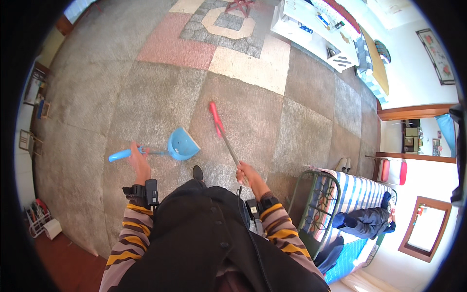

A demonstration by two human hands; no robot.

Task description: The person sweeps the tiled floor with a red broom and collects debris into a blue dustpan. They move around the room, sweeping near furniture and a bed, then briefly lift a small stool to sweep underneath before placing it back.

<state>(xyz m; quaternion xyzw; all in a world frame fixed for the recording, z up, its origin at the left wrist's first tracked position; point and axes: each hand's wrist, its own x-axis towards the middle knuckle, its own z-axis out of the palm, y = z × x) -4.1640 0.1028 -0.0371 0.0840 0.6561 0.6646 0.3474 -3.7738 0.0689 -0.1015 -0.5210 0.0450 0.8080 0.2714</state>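
Observation:
My left hand is closed around the shaft of a long-handled blue dustpan, just below its blue grip. The dustpan's scoop points right and holds a small pale scrap. In my right hand is the pale pole of a broom with a red head. The broom head is ahead of me, up and to the right of the scoop, apart from it. My dark shoe shows below the scoop.
Patterned flooring spreads ahead. At the right, a person lies on a metal-framed bed with striped bedding. A white table stands at the upper right, slippers near the bed, and a white rack at the lower left.

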